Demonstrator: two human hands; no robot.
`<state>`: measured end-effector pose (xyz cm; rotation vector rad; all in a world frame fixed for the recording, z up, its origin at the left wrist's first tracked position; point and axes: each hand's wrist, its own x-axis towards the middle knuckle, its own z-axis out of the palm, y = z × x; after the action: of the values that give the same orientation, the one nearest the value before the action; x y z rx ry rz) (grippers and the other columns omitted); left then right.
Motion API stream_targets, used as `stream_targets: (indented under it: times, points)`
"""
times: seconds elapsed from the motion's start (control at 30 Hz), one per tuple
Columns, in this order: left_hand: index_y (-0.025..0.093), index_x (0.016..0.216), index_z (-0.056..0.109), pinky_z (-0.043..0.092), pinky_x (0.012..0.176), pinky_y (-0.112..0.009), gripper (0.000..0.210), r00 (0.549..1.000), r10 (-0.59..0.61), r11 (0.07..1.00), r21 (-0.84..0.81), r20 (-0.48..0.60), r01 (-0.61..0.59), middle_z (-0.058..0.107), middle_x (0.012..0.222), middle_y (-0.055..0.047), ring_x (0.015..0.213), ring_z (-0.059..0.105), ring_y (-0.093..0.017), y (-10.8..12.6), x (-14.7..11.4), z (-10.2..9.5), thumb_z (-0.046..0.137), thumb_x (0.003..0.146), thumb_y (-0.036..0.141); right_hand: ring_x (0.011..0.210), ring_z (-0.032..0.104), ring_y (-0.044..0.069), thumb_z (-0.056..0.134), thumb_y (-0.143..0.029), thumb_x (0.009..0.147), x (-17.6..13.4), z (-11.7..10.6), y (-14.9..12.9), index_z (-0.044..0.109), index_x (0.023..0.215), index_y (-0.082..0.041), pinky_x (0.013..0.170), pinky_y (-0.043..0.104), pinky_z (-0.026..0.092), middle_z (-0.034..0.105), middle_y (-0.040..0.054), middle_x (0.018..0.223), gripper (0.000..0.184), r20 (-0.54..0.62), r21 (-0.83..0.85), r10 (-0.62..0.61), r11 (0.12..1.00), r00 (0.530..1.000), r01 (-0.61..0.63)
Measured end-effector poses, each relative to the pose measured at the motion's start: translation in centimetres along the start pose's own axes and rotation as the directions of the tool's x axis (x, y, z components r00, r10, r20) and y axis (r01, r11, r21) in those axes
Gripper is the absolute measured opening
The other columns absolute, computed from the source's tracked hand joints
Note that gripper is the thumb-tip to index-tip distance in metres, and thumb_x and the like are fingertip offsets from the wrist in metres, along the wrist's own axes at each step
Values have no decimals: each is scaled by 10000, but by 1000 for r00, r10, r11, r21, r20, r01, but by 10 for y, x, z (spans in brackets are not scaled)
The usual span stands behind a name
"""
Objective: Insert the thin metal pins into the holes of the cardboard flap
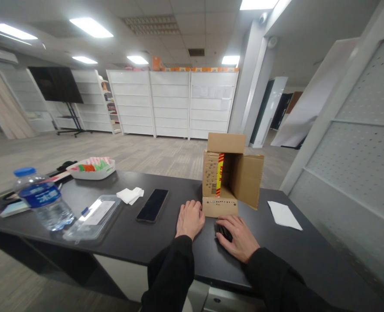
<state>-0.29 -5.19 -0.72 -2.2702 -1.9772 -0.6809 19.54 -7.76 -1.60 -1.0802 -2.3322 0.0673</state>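
Note:
A cardboard box (210, 173) stands on its side on the dark desk, its opening facing me and its flaps spread. Holes and a red-and-yellow tape strip mark it. My left hand (190, 219) lies palm down on the desk by the box's lower left corner, fingers slightly bent and holding nothing visible. In front of the lower flap, my right hand (240, 239) curls over a small black object with thin light lines (223, 232). The hand covers much of that object, so I cannot make out its kind.
Left of my hands lie a phone (153, 205), folded white tissue (130, 196), a clear plastic case (94, 219) and a water bottle (44, 199). A white basket (92, 173) holds colourful packets. White paper (284, 215) lies right, near a perforated panel (367, 125).

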Motion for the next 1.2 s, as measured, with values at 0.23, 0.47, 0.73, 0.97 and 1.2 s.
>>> stream_targets:
  times: [0.23,0.47,0.73,0.97,1.2]
  points:
    - [211,871,578,357,836,-356,113,1000,-12,1000,9,-9,12,614,944,-57,960,528,-220,0,1,5,470,869,177,1050,568,256,590,-277,839,0,0,-1,653,1096,-204,923,416,398,652,95,1176,275,67,9,15,1000,998,-16]
    - [212,859,567,351,817,-358,102,1000,5,1000,1,-30,-5,619,929,-47,936,530,-218,-1,1,4,471,861,176,1061,568,253,588,-267,840,1,0,-2,653,1095,-206,935,413,389,659,83,1170,270,79,14,18,1000,997,-19]
    - [209,863,570,349,826,-355,111,1000,0,1000,9,-12,0,614,944,-56,950,525,-219,-1,1,4,463,871,180,1087,572,241,585,-263,838,2,-1,-3,655,1102,-198,951,412,384,663,80,1188,281,87,17,15,1000,996,-16]
    - [209,861,567,349,822,-352,103,1000,-13,1000,6,-1,13,618,947,-53,955,529,-218,1,2,2,470,868,179,1086,564,245,588,-271,839,2,-1,-2,652,1105,-204,941,412,387,656,84,1200,281,82,16,11,1000,997,-12]
    - [210,866,571,349,823,-360,110,1000,-7,1000,18,-7,7,615,942,-56,953,530,-221,1,2,2,464,869,183,1098,565,244,579,-285,861,3,-2,-3,652,1129,-208,952,418,381,661,74,1203,289,116,4,12,1000,993,-13]
